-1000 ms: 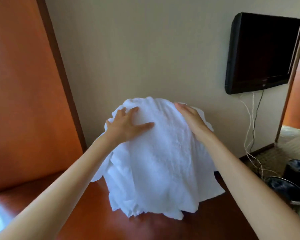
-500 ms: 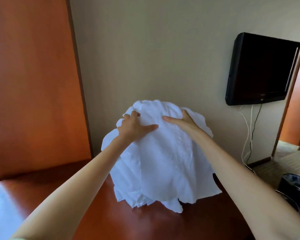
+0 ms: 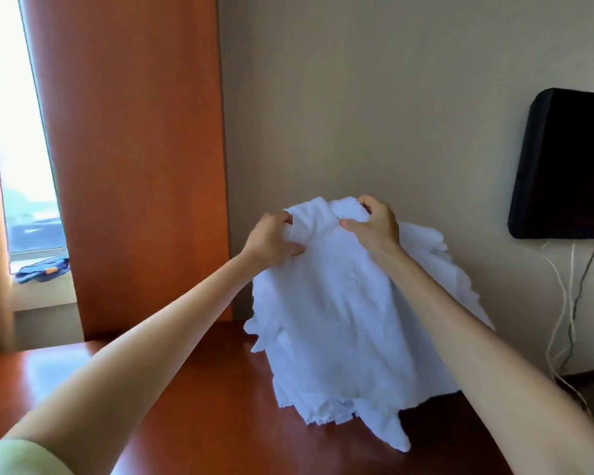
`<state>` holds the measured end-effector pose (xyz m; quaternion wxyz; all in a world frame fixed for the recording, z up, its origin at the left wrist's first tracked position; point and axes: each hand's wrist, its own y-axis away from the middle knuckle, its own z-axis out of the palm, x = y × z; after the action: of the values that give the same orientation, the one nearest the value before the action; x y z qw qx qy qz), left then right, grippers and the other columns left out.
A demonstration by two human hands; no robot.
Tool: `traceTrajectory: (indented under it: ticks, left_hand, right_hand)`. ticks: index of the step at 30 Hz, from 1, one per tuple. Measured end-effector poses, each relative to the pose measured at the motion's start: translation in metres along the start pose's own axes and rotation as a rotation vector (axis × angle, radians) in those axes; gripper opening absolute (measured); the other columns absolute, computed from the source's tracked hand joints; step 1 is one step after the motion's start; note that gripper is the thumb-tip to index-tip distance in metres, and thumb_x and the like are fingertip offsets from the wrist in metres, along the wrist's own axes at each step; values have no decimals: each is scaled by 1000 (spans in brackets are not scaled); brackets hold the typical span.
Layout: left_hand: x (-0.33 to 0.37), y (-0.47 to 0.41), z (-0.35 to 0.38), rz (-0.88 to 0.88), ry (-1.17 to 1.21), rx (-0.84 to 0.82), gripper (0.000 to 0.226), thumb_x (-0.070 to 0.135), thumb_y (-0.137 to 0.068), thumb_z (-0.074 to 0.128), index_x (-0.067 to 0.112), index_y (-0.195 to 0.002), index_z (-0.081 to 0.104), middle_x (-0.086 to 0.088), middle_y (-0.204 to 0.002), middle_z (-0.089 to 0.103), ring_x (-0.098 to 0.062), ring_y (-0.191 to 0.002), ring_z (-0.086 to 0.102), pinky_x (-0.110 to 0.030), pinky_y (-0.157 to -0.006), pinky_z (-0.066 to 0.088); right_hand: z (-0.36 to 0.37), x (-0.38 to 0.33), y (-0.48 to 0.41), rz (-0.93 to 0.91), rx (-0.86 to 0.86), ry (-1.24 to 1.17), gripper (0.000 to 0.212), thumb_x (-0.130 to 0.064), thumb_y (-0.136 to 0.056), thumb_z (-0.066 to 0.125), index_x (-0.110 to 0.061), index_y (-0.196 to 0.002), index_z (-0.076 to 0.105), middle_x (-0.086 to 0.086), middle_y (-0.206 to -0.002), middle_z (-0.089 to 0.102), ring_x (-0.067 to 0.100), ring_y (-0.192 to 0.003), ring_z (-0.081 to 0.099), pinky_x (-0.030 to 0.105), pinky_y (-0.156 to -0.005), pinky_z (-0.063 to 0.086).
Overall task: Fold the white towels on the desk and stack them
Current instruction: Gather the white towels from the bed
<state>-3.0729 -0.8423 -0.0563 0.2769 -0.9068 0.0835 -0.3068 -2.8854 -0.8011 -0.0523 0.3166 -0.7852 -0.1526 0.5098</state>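
A white, rumpled towel (image 3: 340, 323) with ragged lower edges hangs in a heap against the wall, its bottom touching the reddish tabletop (image 3: 220, 406). Both hands pinch bunched cloth at its top: the left hand (image 3: 271, 240) at the upper left, the right hand (image 3: 374, 226) just beside it, fingers curled.

Plain beige wall (image 3: 374, 97) on far side. Tall reddish wood panel (image 3: 134, 149) to its left. Window (image 3: 18, 114) far left, daylight overexposed; blue cloth (image 3: 42, 269) on sill (image 3: 45, 298). Black television (image 3: 570, 166) wall-mounted right, cables (image 3: 563, 303) hanging below. Glossy red-brown desk (image 3: 220, 406) near, reflecting light.
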Motion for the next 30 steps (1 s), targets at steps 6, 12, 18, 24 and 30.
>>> traceTrajectory:
  ticks: [6,12,18,24,30]
  left_hand:
    - [-65,41,-92,-87,-226,177,33,17,-71,81,17,-91,54,-1,-97,46,-20,-85,46,-27,-69,32]
    - [-168,148,-143,-427,-513,173,42,18,-74,78,8,-110,58,-12,-107,50,-33,-100,54,-40,-83,46]
    - [-233,261,-132,-745,-513,-120,100,51,-80,71,21,-154,12,-17,-156,14,-31,-145,14,-48,-114,26]
    - [-224,266,-84,-587,-504,-323,126,82,-52,68,58,-140,-20,5,-156,-29,-24,-144,-28,-69,-109,4]
    - [-259,257,-58,-631,-578,-456,108,58,-75,68,56,-143,-16,3,-156,-32,-30,-142,-31,-78,-101,1]
  right_hand:
    - [93,-57,33,-144,-144,-295,31,-11,-74,77,-16,-74,46,-7,-69,43,11,-65,38,27,-58,29]
    - [222,-75,116,11,-664,-401,36,-5,-78,76,6,-107,57,8,-95,57,19,-87,52,31,-75,42]
    - [281,-51,193,-173,-1113,27,64,-22,-82,75,-15,-140,48,10,-140,49,24,-129,46,30,-104,36]
    - [258,0,203,-104,-1160,458,116,-83,-60,63,-39,-152,8,-3,-160,0,29,-148,-6,58,-114,7]
    - [279,20,253,-224,-927,477,97,-88,-67,44,-38,-148,27,-3,-155,21,23,-143,16,54,-113,13]
